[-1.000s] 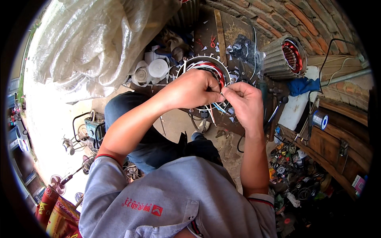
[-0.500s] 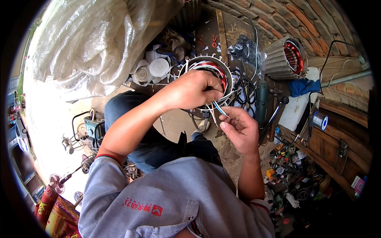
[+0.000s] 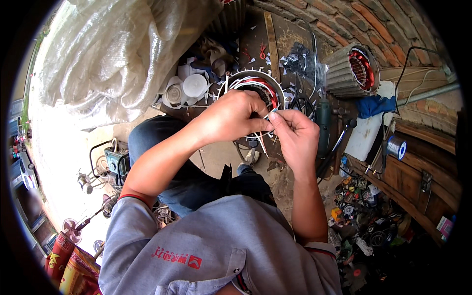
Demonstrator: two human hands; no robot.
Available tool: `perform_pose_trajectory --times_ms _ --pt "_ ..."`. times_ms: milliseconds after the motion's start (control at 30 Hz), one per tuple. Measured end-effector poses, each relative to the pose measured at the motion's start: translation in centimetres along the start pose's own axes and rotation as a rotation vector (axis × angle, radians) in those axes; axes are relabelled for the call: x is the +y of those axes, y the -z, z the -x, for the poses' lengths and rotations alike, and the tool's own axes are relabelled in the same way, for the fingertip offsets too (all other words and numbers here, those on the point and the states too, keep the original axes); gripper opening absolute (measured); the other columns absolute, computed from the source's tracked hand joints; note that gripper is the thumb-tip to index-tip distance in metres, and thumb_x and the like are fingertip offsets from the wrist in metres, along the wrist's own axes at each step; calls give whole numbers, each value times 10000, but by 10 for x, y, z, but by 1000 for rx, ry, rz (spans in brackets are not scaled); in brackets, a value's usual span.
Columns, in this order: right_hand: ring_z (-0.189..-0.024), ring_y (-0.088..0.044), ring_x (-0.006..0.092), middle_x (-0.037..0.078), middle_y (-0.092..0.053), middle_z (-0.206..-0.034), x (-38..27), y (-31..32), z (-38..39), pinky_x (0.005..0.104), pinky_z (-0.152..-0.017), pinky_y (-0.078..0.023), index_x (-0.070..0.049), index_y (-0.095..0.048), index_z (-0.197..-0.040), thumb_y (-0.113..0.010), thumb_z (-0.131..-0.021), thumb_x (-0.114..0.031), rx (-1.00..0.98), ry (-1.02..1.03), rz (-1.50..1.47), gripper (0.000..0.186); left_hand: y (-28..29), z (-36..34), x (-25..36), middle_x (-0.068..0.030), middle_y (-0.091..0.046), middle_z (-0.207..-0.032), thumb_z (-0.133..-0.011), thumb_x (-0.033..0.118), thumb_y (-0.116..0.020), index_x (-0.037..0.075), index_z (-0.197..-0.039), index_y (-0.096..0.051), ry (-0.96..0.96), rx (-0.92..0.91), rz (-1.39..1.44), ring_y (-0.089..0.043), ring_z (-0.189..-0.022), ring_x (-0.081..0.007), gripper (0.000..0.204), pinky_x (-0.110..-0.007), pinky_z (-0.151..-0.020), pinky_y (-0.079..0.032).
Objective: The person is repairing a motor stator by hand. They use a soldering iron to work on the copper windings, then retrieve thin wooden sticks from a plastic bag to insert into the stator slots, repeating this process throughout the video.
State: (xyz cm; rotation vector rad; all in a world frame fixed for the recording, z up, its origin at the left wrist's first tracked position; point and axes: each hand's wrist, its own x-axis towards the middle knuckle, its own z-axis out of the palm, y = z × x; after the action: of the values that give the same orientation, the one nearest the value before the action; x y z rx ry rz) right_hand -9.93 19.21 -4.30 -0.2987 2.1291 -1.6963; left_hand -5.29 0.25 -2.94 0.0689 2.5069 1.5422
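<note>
A round motor stator (image 3: 264, 76) with red windings and white lead wires sits on the dark bench in front of me. My left hand (image 3: 241, 113) is over its near side, thumb and fingers closed on lead wires (image 3: 273, 110). My right hand (image 3: 295, 137) meets it at the right, thumb and forefinger pinched on the wires. Loose white wire ends (image 3: 263, 145) hang below. Just right of the stator lie black scissors (image 3: 300, 105), partly hidden by my right hand, and a green power tool (image 3: 322, 125).
A finned housing with red coil (image 3: 339, 73), black plastic bag (image 3: 300, 61) and white tape rolls (image 3: 195, 84) share the bench (image 3: 290, 29). A translucent sheet (image 3: 113, 54) rises at left, a brick wall (image 3: 359, 22) behind. A solder spool (image 3: 396, 147) and cluttered parts (image 3: 359, 206) are at right.
My right hand drew down along the loose wires, away from my left hand, then came back up to pinch beside it. My left hand shifted slightly down and left.
</note>
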Motion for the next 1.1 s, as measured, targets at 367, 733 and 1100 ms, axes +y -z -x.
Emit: perform_pose_trajectory --times_ms 367,733,1100 --pt "-700 -599 46 16 -692 -795 -2 15 19 200 -623 -479 54 -717 -1026 -729 -947 -72 -28 -172 -141 149 2 3 4 -93 -660 -897 -897 111 -766 -5 -982 -727 76 -6 200 -632 -815 -174 149 -323 -732 -499" --pt "-640 -522 27 -7 -655 -723 -1 7 -8 218 -567 -428 41 -740 -1090 -718 -936 -58 -63 40 181 185 1 -9 14 -20 -658 -757 -942 163 -749 -37 -968 -704 385 -17 327 -609 -690 -70 207 -253 -614 -502" --pt "-621 -609 214 82 -642 -735 -4 27 32 331 -590 -503 28 -702 -1066 -792 -872 -142 -131 393 227 274 2 -10 3 34 -623 -719 -925 113 -735 -1 -869 -693 326 -117 243 -528 -680 -36 134 -250 -603 -440"
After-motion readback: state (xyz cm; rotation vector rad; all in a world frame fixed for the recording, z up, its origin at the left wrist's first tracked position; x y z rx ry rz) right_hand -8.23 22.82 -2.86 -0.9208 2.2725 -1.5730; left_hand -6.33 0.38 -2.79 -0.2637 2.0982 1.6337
